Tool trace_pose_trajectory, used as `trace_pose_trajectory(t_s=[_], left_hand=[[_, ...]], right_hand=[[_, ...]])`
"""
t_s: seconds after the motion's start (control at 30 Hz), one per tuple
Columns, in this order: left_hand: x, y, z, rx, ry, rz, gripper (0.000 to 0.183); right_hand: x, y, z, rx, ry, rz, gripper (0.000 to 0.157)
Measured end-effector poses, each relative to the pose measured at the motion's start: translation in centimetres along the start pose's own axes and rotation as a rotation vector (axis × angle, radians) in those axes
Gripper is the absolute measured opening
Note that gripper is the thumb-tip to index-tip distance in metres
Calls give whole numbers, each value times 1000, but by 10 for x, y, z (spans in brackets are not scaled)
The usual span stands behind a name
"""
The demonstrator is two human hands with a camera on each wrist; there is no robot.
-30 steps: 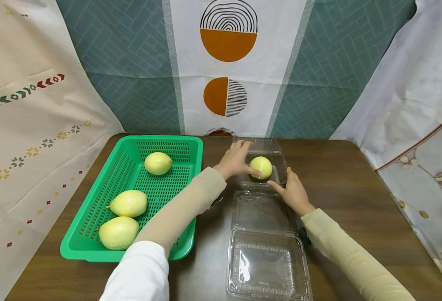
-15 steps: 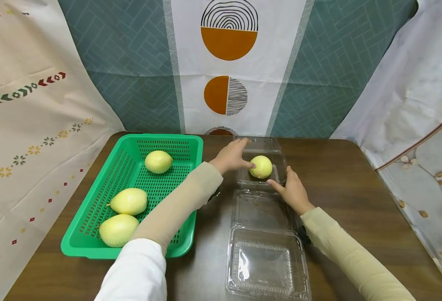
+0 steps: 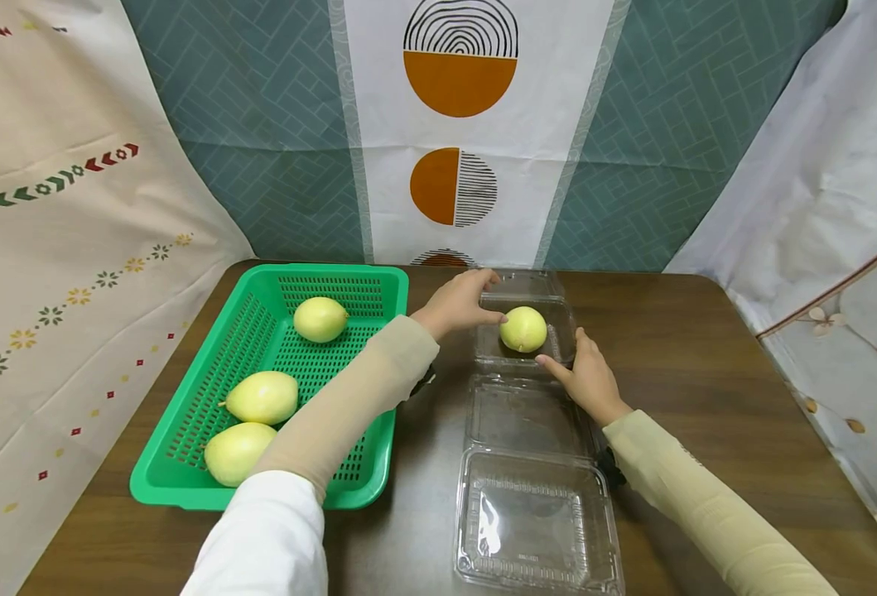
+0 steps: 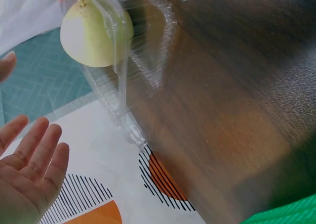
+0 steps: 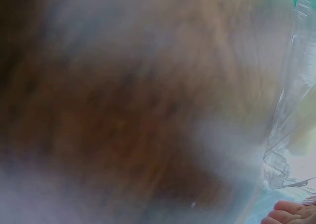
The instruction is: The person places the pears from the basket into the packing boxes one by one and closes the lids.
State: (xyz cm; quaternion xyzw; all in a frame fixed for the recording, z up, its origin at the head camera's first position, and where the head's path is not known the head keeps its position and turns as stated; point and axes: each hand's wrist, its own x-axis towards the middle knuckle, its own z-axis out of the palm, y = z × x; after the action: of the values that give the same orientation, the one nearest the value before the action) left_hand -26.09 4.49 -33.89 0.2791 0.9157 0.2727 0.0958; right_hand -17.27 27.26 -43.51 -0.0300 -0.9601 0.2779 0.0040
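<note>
A pale yellow pear (image 3: 523, 329) sits in the rear clear plastic container (image 3: 492, 354), whose lid (image 3: 522, 284) is folded back behind it. My left hand (image 3: 459, 305) is just left of the pear, thumb tip beside it and the other fingers over the container's left side. In the left wrist view that hand (image 4: 32, 169) shows its open palm, apart from the pear (image 4: 94, 33) and its short stem. My right hand (image 3: 585, 377) rests at the container's near right corner, fingers along the right wall and thumb at the front rim. The right wrist view is mostly blurred.
A green plastic basket (image 3: 156, 473) with three more pears (image 3: 262, 397) stands on the left of the brown table (image 3: 677, 356). A second clear container (image 3: 535, 521), opened out, lies in front of the first. Fabric hangs behind and on both sides.
My left hand has drawn back left from over the pear, its thumb coming off the pear's front. The pear stays in the container and the right hand keeps its place.
</note>
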Motion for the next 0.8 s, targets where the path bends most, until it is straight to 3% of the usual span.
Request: trace_pose_trajectory(t_s=[0.43, 0.8], left_hand=[[-6, 8, -14, 44, -32, 1, 51], [-15, 8, -25, 56, 0, -12, 41]], right_hand=[[-1, -1, -1, -9, 3, -2, 107], [0, 1, -2, -13, -7, 7, 108]])
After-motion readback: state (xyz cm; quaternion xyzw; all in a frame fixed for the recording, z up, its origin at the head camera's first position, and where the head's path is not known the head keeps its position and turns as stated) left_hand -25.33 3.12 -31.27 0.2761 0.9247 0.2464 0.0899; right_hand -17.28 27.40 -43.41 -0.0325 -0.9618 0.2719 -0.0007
